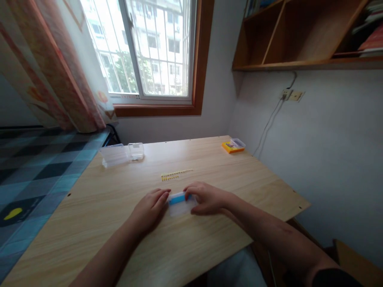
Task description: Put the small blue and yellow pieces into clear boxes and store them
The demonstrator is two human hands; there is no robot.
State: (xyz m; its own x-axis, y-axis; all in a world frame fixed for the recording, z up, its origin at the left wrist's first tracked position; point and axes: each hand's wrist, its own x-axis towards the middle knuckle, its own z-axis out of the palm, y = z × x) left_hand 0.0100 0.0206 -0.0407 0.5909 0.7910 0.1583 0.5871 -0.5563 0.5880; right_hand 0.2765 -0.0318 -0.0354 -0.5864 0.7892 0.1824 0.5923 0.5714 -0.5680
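Observation:
A small clear plastic box (pixel 183 209) with a blue strip (pixel 177 199) along its far part lies on the table in front of me. My right hand (pixel 206 198) grips its right end, the thumb on the near side and the fingers over the far side. My left hand (pixel 152 206) rests on the table at the box's left edge, its fingers stretched forward and holding nothing; whether they touch the box is hard to tell. Beyond the box lie two rows of tiny yellow pieces (pixel 176 173), too small to name.
Open clear plastic containers (pixel 115 156) stand at the table's far left. A yellow-orange box (pixel 232 147) with a clear case (pixel 238 142) sits at the far right corner. A bed with a checked cover (pixel 44 171) adjoins the left, below a window (pixel 161 48); a shelf (pixel 287 61) hangs at right.

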